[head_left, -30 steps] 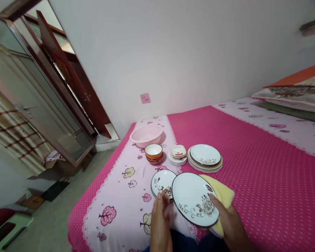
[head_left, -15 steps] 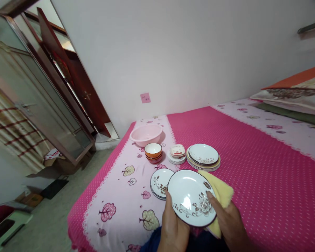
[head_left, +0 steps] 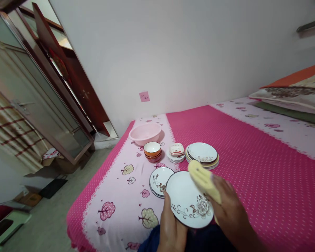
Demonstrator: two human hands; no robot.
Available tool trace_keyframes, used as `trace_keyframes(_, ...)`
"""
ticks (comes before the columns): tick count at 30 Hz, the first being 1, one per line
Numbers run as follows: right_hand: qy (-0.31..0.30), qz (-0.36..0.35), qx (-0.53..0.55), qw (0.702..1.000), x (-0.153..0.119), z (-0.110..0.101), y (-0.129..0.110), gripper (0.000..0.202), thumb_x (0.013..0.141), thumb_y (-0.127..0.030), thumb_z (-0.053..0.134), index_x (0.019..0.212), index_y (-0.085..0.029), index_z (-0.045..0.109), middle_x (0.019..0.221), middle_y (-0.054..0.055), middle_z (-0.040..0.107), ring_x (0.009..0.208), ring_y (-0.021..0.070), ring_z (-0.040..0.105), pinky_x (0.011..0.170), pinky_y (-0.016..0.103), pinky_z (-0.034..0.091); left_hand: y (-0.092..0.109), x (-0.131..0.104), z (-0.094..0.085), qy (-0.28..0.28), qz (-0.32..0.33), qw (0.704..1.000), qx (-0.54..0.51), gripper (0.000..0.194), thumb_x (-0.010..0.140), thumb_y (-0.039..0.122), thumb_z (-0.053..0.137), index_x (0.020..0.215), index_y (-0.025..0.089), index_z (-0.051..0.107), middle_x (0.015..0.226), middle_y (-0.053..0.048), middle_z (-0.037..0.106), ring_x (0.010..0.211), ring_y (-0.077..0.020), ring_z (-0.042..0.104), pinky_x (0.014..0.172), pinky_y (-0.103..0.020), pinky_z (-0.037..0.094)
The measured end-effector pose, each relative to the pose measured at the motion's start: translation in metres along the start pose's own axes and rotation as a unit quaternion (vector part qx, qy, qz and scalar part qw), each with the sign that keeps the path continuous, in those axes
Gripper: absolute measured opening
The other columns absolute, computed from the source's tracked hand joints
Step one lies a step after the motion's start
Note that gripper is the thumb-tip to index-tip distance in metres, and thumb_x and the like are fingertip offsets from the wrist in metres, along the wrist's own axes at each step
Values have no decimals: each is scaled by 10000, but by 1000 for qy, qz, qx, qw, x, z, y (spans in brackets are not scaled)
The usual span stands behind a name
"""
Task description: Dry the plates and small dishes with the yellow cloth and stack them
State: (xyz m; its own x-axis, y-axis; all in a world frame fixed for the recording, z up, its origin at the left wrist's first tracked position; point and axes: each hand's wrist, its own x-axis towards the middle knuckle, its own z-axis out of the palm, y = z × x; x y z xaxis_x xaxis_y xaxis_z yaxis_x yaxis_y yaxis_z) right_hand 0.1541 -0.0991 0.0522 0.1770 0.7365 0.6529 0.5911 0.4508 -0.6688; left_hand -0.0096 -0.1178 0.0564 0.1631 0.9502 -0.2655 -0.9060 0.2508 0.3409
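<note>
A white plate (head_left: 185, 196) with a dark rim and brown flowers is tilted up in front of me. My left hand (head_left: 170, 224) grips its lower left edge, thumb on the rim. Bunched in my right hand (head_left: 227, 201) is a yellow cloth (head_left: 203, 178), held over the plate's upper right part; whether it touches the surface I cannot tell. Just left of the held plate, a small stack of similar flowered plates (head_left: 157, 180) lies on the bedspread, partly covered by it.
On the pink bedspread (head_left: 252, 182) stand a pink basin (head_left: 144, 134), stacked orange bowls (head_left: 152, 150), small square dishes (head_left: 176, 149) on white plates (head_left: 175, 158), and a stack of larger plates (head_left: 203, 152). Pillows (head_left: 296, 91) lie at the right, against the wall.
My right hand has moved off the plate's right edge, bringing the yellow cloth from behind the plate to above its face. My left hand keeps its hold.
</note>
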Motion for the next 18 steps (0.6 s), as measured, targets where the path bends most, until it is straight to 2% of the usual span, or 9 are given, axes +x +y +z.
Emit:
trace_keyframes(2,-35,-95,-75,992,-5,16,-6,463,865,-161,477,1311,-199,598,1303,131,667,1208,327,593,991,500,480,-7,-2,4,-27,-10,1000,-1,529,986,517,469,1320,154,662,1427,-130,609,1387,-306,498,1170,-452,397)
trace_keyframes(5,-66,-127,-131,981,-14,35,-20,574,810,-52,458,1356,-197,560,1370,136,626,1228,323,557,967,484,460,-14,-3,6,-27,-27,999,-26,485,1018,463,420,1223,146,723,1376,-130,652,1373,-277,518,1165,-419,403)
trace_keyframes(9,-97,-180,-129,970,-27,46,-37,539,850,-37,436,1353,-180,567,1350,123,654,1186,281,576,982,430,449,-11,-5,6,23,-19,996,-79,497,1044,410,367,1051,143,785,1181,-120,758,1198,-223,660,1116,-344,450)
trace_keyframes(12,-138,-224,-110,958,-29,40,-43,488,866,-65,446,1310,-192,602,1330,104,677,1164,257,601,978,402,459,-3,-7,7,56,-28,994,-94,487,1020,460,421,1034,133,781,1100,-123,777,1049,-214,720,1038,-326,512)
trace_keyframes(15,-198,-268,-78,940,-24,24,-45,417,865,-115,473,1235,-211,640,1291,77,708,1129,230,635,953,365,486,6,-9,10,47,-41,996,-66,511,989,504,472,1032,89,768,986,-138,784,900,-213,743,934,-323,563)
trace_keyframes(18,-247,-290,-37,924,-18,6,-40,363,854,-125,478,1149,-231,662,1218,39,745,1076,197,669,939,324,505,12,-9,12,13,-81,997,-7,604,953,562,490,1150,41,724,1048,-194,767,1022,-305,723,977,-429,547)
